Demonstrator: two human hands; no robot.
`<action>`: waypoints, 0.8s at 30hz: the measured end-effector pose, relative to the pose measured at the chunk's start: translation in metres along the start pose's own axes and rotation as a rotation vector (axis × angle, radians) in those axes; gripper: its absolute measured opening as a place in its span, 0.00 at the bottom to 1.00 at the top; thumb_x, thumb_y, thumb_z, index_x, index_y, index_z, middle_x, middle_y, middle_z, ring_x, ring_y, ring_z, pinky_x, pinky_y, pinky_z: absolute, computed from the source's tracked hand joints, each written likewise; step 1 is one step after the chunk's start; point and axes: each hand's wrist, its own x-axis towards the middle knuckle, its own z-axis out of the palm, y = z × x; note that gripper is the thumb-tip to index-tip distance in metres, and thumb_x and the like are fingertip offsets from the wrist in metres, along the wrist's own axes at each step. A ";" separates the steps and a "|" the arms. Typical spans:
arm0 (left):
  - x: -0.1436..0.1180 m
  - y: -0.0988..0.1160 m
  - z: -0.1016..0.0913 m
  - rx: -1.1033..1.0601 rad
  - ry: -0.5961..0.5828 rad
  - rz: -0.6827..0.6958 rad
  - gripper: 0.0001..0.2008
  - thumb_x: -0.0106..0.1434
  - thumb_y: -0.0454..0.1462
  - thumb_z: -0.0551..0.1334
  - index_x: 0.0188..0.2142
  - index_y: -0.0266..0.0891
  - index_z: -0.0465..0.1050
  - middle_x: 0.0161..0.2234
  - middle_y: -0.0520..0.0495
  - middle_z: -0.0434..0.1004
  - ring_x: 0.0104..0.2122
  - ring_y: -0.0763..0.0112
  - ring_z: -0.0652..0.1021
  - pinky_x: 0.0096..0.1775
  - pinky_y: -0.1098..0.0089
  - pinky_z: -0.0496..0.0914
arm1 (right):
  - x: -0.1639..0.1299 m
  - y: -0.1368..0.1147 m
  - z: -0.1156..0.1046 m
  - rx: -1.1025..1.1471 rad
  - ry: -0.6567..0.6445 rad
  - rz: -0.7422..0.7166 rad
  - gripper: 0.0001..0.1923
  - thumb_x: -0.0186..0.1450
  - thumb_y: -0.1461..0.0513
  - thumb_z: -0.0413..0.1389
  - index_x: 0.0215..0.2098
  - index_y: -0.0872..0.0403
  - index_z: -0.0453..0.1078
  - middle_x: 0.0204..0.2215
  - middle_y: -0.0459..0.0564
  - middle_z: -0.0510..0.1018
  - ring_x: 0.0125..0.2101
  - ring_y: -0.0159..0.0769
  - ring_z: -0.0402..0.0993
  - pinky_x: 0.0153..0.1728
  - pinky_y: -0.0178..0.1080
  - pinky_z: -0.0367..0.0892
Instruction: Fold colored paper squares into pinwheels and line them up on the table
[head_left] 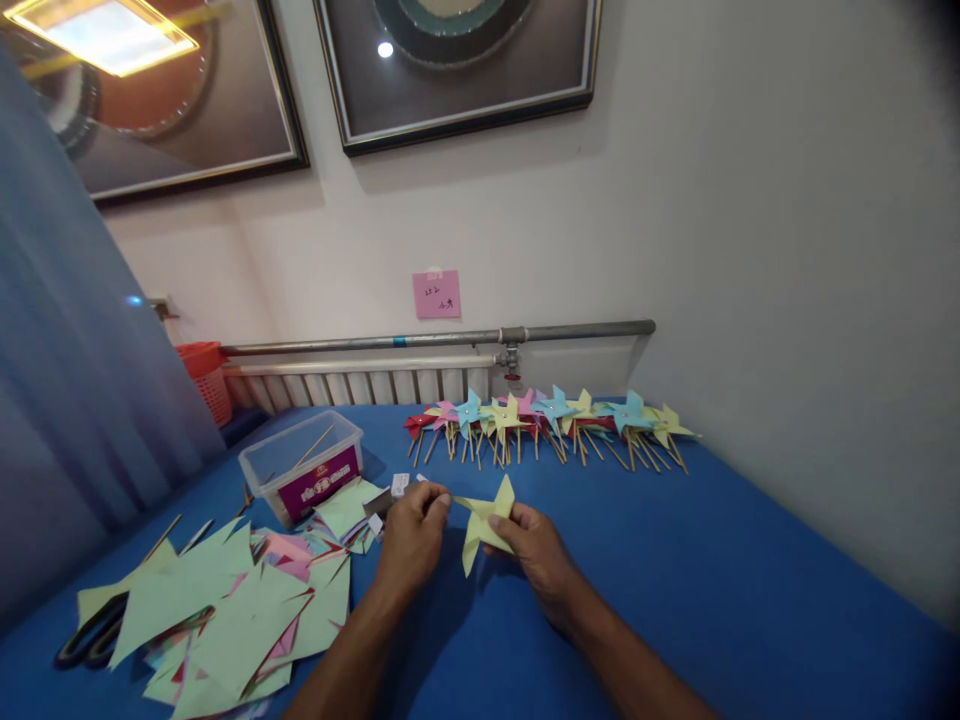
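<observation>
- A yellow paper pinwheel head [484,523] is held above the blue bench [750,570], between the 2 hands and just in front of the body.
- The right hand [536,555] is closed on the pinwheel's lower right side, with the fingers curled under the paper and the thumb on top.
- The left hand [411,535] is pinched narrowly at the pinwheel's left tip; whether a pin or stick is gripped in it cannot be told.
- The step in hand is judged to be the folding or fastening of the pinwheel's points toward the centre, since the paper is already shaped but no stick is seen on it.
- The next move is judged to call for a steady hold by the right hand while the centre is fixed by the left, then for a stick to be fitted.
- A clear plastic box [304,467] with thin wooden sticks inside stands to the left, near the left hand.
- A loose heap of cut paper squares [225,610], mostly pale green, lies at the near left, with black-handled scissors [94,635] at its left edge.
- A row of finished pinwheels [547,420] on sticks is laid along the far edge by the wall, well apart from the hands.
</observation>
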 end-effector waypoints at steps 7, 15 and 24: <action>-0.003 -0.005 0.019 -0.545 -0.305 -0.395 0.22 0.48 0.51 0.78 0.28 0.39 0.72 0.22 0.54 0.72 0.22 0.74 0.71 0.29 0.71 0.63 | 0.004 0.003 0.001 -0.066 0.056 -0.033 0.19 0.57 0.48 0.71 0.36 0.54 0.81 0.31 0.50 0.86 0.32 0.43 0.82 0.38 0.44 0.77; -0.003 -0.017 0.029 -0.464 -0.222 -0.414 0.20 0.44 0.46 0.78 0.25 0.39 0.73 0.21 0.53 0.74 0.21 0.74 0.70 0.27 0.70 0.61 | 0.005 0.008 0.002 -0.171 0.054 -0.046 0.19 0.56 0.48 0.71 0.35 0.53 0.80 0.32 0.50 0.86 0.33 0.44 0.81 0.36 0.42 0.74; 0.000 -0.016 0.019 -0.444 -0.346 -0.390 0.16 0.48 0.44 0.76 0.26 0.38 0.73 0.22 0.52 0.74 0.22 0.73 0.70 0.29 0.70 0.63 | 0.006 0.007 0.002 -0.111 -0.020 -0.006 0.21 0.54 0.49 0.72 0.37 0.55 0.81 0.31 0.51 0.86 0.32 0.44 0.81 0.35 0.42 0.73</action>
